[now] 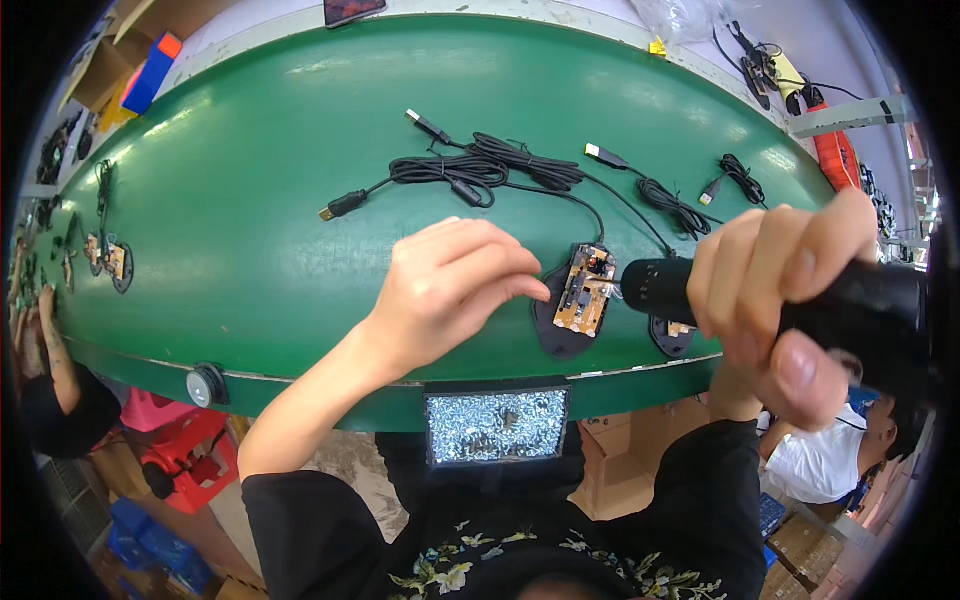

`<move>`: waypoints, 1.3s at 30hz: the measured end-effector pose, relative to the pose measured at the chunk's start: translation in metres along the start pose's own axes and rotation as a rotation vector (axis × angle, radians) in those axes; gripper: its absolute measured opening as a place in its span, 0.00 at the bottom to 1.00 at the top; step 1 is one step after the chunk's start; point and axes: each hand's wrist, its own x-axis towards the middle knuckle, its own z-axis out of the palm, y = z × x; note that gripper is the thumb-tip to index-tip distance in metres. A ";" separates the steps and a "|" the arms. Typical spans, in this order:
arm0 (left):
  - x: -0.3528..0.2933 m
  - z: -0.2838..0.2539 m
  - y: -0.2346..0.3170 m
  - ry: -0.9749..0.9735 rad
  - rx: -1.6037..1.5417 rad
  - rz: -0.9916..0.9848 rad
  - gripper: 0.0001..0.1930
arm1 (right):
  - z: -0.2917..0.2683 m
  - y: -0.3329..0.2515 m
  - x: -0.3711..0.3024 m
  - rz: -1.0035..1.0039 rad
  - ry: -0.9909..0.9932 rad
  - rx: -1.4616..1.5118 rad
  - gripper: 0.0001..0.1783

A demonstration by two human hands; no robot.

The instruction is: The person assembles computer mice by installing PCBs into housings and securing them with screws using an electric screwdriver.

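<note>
My right hand (780, 290) is wrapped round a black electric screwdriver (655, 287), held nearly level. Its thin bit reaches the tan circuit board (580, 310) of an opened computer mouse. The board sits in a black mouse base (565, 342), and a cable leaves its far end. Just left of the board is my left hand (450, 285), thumb and fingers pinched together; anything between the fingertips is hidden. A second mouse base with a board (675, 335) lies partly behind the screwdriver. Near the table's front edge, a black-framed tray (500, 425) holds many small silvery pieces.
Bundled black USB cables (480, 165) lie across the green table (260, 270). More mouse boards (115, 262) rest at the far left. A round silver-and-black object (205, 385) is fixed at the front edge. People sit at both sides, near a red stool (195, 470).
</note>
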 end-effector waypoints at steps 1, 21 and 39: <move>0.001 -0.001 -0.001 0.000 0.015 -0.022 0.13 | 0.000 -0.001 0.000 0.033 0.048 -0.040 0.19; -0.004 0.005 -0.001 -0.157 -0.056 -0.113 0.14 | -0.003 0.028 -0.006 0.085 0.111 -0.010 0.17; -0.011 0.025 0.021 -0.173 -0.221 -0.193 0.15 | -0.014 -0.011 -0.012 -0.082 -0.051 0.101 0.21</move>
